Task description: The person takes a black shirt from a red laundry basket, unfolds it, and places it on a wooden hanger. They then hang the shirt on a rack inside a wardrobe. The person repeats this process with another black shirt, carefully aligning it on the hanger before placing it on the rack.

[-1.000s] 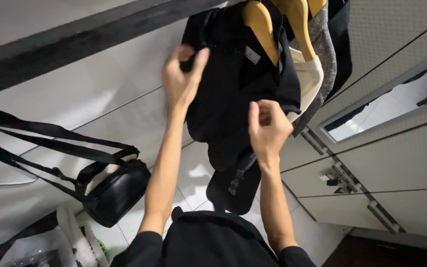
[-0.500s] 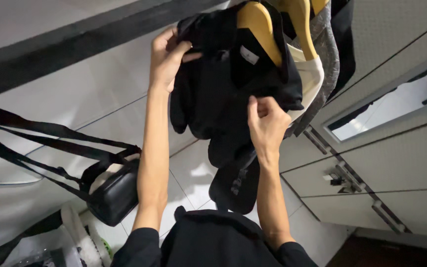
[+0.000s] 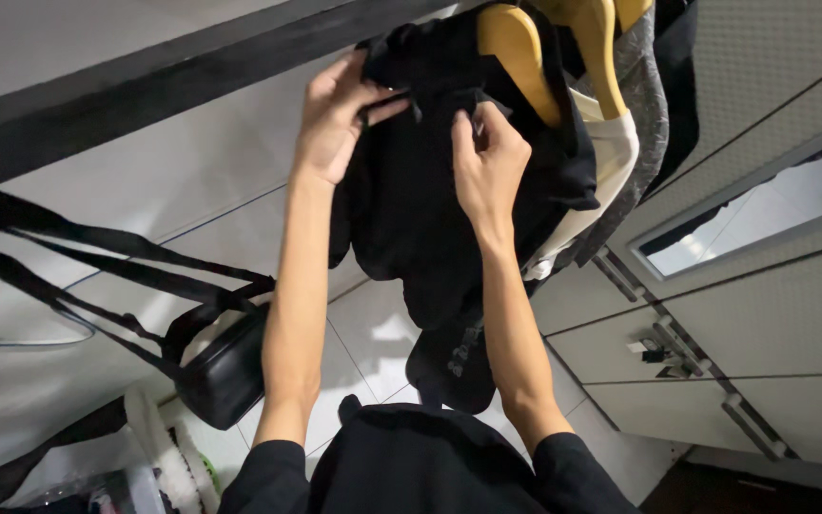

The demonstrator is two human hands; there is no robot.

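Head view, only one there is. Black garment [image 3: 411,200] hangs from a yellow wooden hanger [image 3: 516,52] at upper centre of frame; long axis runs from the hanger down toward lower centre, ending in a dark flap near the person's chest.

Left hand [image 3: 330,119] is at the garment's upper left edge, fingers [image 3: 378,107] pinched shut on a fold of the black cloth just below the dark rail [image 3: 145,86]. Right hand [image 3: 487,167] is just right of it, at the collar area directly under the hanger's shoulder, fingers curled closed on the fabric too. Both hands touch the garment; they sit close together with a narrow strip of cloth between them. Right hand is the nearer one to the hanger, nearly touching its lower end; left is nearer the rail side.

Key relation: hanger lies up and right of both sets of fingers, garment body hangs down and below them.

Behind it, a second yellow hanger [image 3: 592,48] carries a cream garment [image 3: 606,162] and a grey one [image 3: 644,114], pressed against the black one's right side.

Lower left: black shoulder bag [image 3: 225,371] hanging by straps, well apart from the hands. Right of frame: pale cabinet drawers [image 3: 763,314] with bar handles.
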